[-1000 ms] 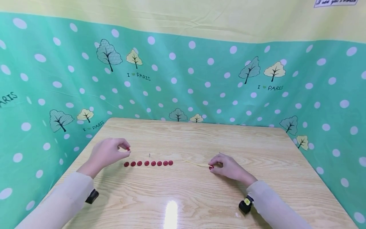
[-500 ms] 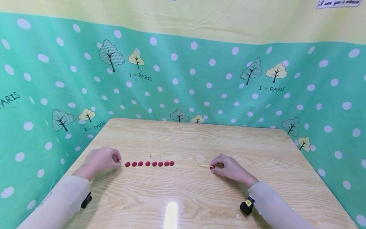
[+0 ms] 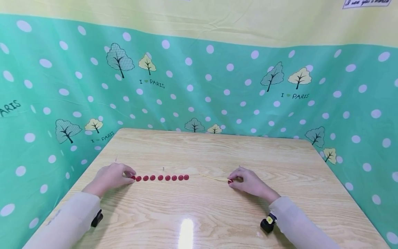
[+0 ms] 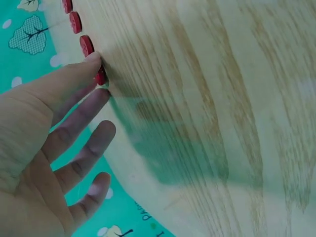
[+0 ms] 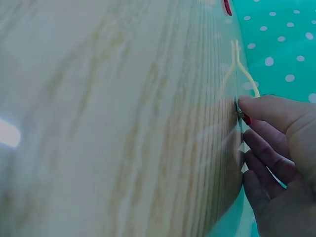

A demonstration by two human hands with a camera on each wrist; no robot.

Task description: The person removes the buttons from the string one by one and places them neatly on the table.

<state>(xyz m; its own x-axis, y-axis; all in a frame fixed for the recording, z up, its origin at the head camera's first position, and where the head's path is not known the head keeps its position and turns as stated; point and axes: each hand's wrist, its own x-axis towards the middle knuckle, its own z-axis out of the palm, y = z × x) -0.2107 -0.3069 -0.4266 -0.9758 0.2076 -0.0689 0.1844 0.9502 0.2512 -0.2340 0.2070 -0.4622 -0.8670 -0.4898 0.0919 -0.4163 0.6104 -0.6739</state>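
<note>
A row of several round red buttons (image 3: 160, 177) lies on the wooden table, left of its middle. At the row's left end my left hand (image 3: 111, 176) pinches one more red button (image 4: 100, 77) between thumb and index finger. This button is at table level, close beside the end one, and partly hidden by the fingers. To the right, my right hand (image 3: 247, 181) pinches a small red piece (image 5: 247, 119), mostly covered by the fingertips. A thin yellow cord (image 3: 212, 177) runs left from that hand; two strands of it show in the right wrist view.
A tiny upright speck (image 3: 163, 169) stands behind the row. Green dotted cloth (image 3: 199, 86) hangs behind and beside the wooden table (image 3: 199, 152). Bright glare (image 3: 186, 233) lies on its near part.
My left hand came down from above the row, first to the left of it, then slightly right, bringing the button against the row's left end. The right hand stays where it was.
</note>
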